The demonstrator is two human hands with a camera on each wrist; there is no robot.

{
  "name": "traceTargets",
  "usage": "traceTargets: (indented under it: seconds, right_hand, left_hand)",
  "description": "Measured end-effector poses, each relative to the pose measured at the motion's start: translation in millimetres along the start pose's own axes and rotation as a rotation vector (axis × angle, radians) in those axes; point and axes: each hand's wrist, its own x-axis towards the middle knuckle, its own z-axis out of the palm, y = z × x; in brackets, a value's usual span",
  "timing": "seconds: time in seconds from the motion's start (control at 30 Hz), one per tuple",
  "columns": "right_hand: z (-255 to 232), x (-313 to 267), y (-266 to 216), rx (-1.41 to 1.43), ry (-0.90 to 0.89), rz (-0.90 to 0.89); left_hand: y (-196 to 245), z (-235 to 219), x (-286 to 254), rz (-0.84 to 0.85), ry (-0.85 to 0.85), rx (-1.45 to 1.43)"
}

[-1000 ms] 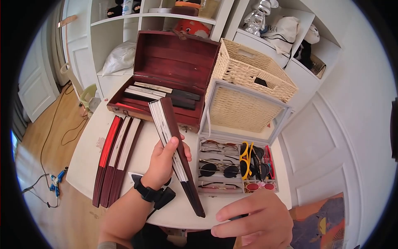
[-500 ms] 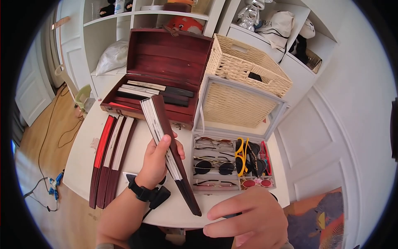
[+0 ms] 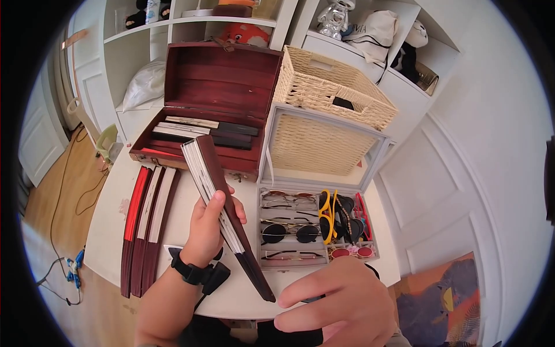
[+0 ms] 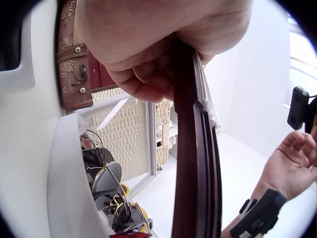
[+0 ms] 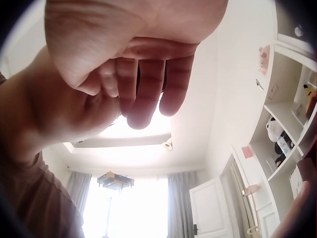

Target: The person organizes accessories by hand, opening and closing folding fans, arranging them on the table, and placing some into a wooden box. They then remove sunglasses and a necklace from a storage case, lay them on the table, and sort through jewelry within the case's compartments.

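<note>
My left hand (image 3: pixel 205 228) grips a closed folding fan (image 3: pixel 215 168) around its middle, thumb across the white pleats. Its dark red guard faces right, and the fan tilts with its dark narrow end low, toward my right hand. In the left wrist view the fan's ribs (image 4: pixel 187 148) run downward from the fingers. Nothing is in my right hand (image 3: pixel 344 301), raised over the table's front edge with its fingers loosely extended. To the left, three closed fans (image 3: pixel 165 208) lie side by side on the table, one with a red leaf. More closed fans (image 3: pixel 185 130) lie in an open dark red chest (image 3: pixel 222 75).
Right of the fan stands an open grey display case (image 3: pixel 289 269) holding several sunglasses (image 3: pixel 274 233), its clear lid raised. Behind it is a woven basket (image 3: pixel 329 78). White shelves (image 3: pixel 139 34) line the back, and a panelled wall (image 3: pixel 430 168) rises at right.
The head view has turned slightly right, so the scene slides left in it. Both hands keep about the same pose, the left hand still gripping the fan.
</note>
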Motion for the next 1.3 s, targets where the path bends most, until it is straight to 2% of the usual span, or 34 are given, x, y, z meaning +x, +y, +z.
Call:
traceTargets:
  seconds: [0.2, 0.3, 0.33, 0.4, 0.43, 0.5, 0.6, 0.7, 0.83, 0.97, 1.0, 1.1, 1.13, 1.23, 1.3]
  right_hand:
    - [2, -5, -3, -0.051, 0.001, -0.014]
    - [-9, 2, -5, -0.033, -0.069, -0.070]
    - [-14, 10, -14, 0.033, -0.096, 0.087]
    - [-13, 10, -12, 0.102, -0.120, 0.242]
    - [-9, 1, 0, 0.064, -0.090, 0.066]
    - [-6, -3, 6, 0.027, -0.061, -0.109]
    - [-5, -2, 2, 0.068, -0.043, -0.060]
    - [-6, 3, -5, 0.026, -0.106, 0.024]
    - [4, -3, -4, -0.142, -0.134, 0.019]
    - [-10, 9, -19, 0.011, -0.083, 0.189]
    - [-35, 17, -16, 0.009, -0.247, 0.232]
    - [-24, 13, -30, -0.133, -0.232, 0.301]
    - [-16, 19, -40, -0.176, -0.154, 0.369]
    - [-39, 38, -43, -0.051, -0.468, 0.402]
    - [-31, 37, -50, -0.098, -0.362, 0.462]
  left_hand:
    - [2, 2, -1, 0.005, 0.002, -0.005]
    - [2, 1, -1, 0.000, -0.008, -0.011]
    - [1, 0, 0, -0.003, -0.013, -0.008]
    - [1, -1, 0, -0.007, -0.014, -0.010]
    - [1, 0, 0, -0.009, -0.019, -0.008]
    - [0, 0, 0, -0.006, -0.020, -0.013]
    - [2, -2, 0, -0.012, -0.016, -0.014]
    - [-1, 0, 1, 0.006, -0.034, -0.013]
    - [2, -3, 0, -0.016, -0.024, 0.012]
    - [-2, -3, 1, 0.005, -0.044, -0.008]
    - [0, -3, 0, -0.010, -0.044, -0.007]
    - [0, -5, 0, -0.031, -0.059, -0.016]
    - [0, -5, 0, -0.040, -0.054, -0.016]
    - [0, -5, 0, -0.038, -0.052, -0.035]
    - [1, -5, 1, -0.052, -0.070, -0.047]
